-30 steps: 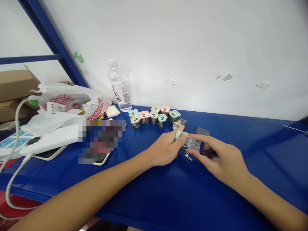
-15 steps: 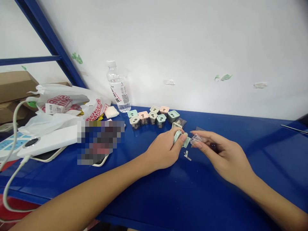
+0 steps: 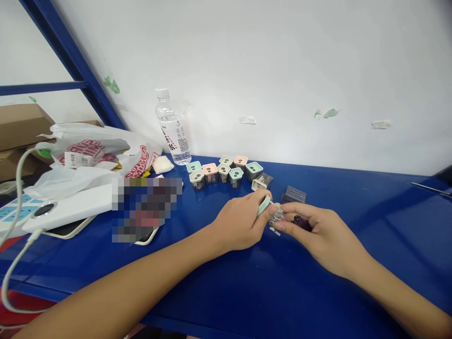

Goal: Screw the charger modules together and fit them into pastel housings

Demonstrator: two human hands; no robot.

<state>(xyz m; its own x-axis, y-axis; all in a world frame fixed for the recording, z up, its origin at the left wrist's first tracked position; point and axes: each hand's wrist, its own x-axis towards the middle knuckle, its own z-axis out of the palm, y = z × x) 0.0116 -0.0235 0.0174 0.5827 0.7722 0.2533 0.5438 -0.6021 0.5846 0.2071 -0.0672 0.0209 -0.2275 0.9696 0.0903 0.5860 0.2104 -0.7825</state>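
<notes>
My left hand (image 3: 240, 221) is closed around a small pale green plastic part (image 3: 264, 205), pinched between thumb and fingers. My right hand (image 3: 318, 233) pinches a small clear plastic piece (image 3: 276, 217) against that green part, and a dark red object (image 3: 301, 221) lies under its fingers. Both hands rest low over the blue tabletop (image 3: 353, 197). Behind them stands a cluster of several small pastel cube-shaped parts (image 3: 226, 170) with holes on top. A small grey box (image 3: 294, 193) sits just behind my right hand.
A clear water bottle (image 3: 172, 128) stands against the white wall. At left lie plastic bags (image 3: 88, 153), a white power strip (image 3: 67, 207) with a cable, a phone (image 3: 150, 233) and cardboard boxes (image 3: 21, 125). A thin metal tool (image 3: 431, 188) lies far right.
My right hand drew the clear piece away from the green part, then brought it back against it, lower on the table. The left hand barely moved.
</notes>
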